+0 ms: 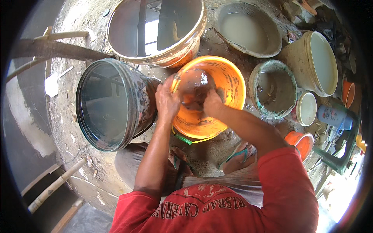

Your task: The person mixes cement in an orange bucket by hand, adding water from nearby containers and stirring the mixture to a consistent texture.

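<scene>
An orange plastic bucket [239, 78] stands in front of me, its inner wall streaked with dark residue. My left hand [169, 99] grips its rim on the left side. Deep inside the bucket is my right hand [214, 102], with curled fingers close to a shiny brown wet mass [195, 80]. A dark patch beside that hand is blurred; whether it is a held item or a shadow I cannot tell. The bucket's wire handle, with its green grip [183, 139], hangs down on the side nearest me.
Left of the bucket stands a dark pail of liquid [132, 87]; beyond it, a large water-filled tub [186, 54]. A basin of cloudy liquid [275, 49], a crusted bucket [291, 104], a pale bucket [309, 58] and a small orange container [306, 148] sit to the right. My sandalled feet flank the bucket.
</scene>
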`<state>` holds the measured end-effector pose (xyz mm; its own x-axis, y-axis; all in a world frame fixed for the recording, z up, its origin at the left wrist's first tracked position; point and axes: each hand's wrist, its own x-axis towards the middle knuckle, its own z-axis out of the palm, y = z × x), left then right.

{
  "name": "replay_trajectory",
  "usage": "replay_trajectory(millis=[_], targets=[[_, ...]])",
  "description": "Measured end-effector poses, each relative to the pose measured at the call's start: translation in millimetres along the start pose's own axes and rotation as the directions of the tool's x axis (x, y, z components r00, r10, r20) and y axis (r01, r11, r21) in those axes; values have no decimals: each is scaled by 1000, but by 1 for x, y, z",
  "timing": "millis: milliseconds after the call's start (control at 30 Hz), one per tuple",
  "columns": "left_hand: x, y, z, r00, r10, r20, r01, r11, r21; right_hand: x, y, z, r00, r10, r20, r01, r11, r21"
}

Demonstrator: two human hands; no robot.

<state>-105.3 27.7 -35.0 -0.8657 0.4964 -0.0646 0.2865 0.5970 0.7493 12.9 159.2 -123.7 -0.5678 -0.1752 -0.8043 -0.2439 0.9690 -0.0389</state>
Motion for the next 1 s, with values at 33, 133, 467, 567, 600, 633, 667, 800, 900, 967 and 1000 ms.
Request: replay_trajectory(millis=[33, 133, 467, 567, 600, 633, 667, 800, 900, 967, 1000], targets=[[1, 7, 4, 993, 118, -9, -116, 985, 131, 3, 14, 7, 999, 37, 35, -25, 957, -290], [2, 31, 9, 978, 175, 117, -191, 971, 142, 44, 58, 39, 970, 174, -171, -242, 783, -573], [-11, 27, 6, 971, 232, 66, -237, 966, 103, 20, 21, 29, 938, 317, -141, -303, 947, 109], [-14, 36, 9, 976, 196, 92, -204, 976, 78, 37, -17, 54, 930, 334, -153, -240, 869, 433], [-13, 39, 7, 979, 178, 100, -187, 979, 85, 44, -29, 45, 911, 377, -169, -207, 771, 602], [-16, 40, 6, 981, 167, 94, -174, 982, 72, 41, -34, 22, 922, 373, -108, -166, 628, 760], [-17, 40, 8, 981, 169, 94, -177, 981, 75, 34, -35, 1, 931, 362, -47, -129, 448, 885], [-15, 44, 13, 972, 209, 102, -217, 974, 65, 115, -24, 24, 706, 603, -372, 538, -116, 835], [-17, 36, 9, 974, 215, 66, -220, 972, 77, 105, 4, -8, 797, 602, 33, 603, -796, -47], [-19, 43, 7, 980, 159, 117, -172, 979, 107, 95, 22, -4, 709, 673, 210, 701, -640, -316], [-20, 46, 5, 981, 130, 140, -148, 981, 124, 93, 22, -6, 725, 661, 195, 682, -646, -343]])
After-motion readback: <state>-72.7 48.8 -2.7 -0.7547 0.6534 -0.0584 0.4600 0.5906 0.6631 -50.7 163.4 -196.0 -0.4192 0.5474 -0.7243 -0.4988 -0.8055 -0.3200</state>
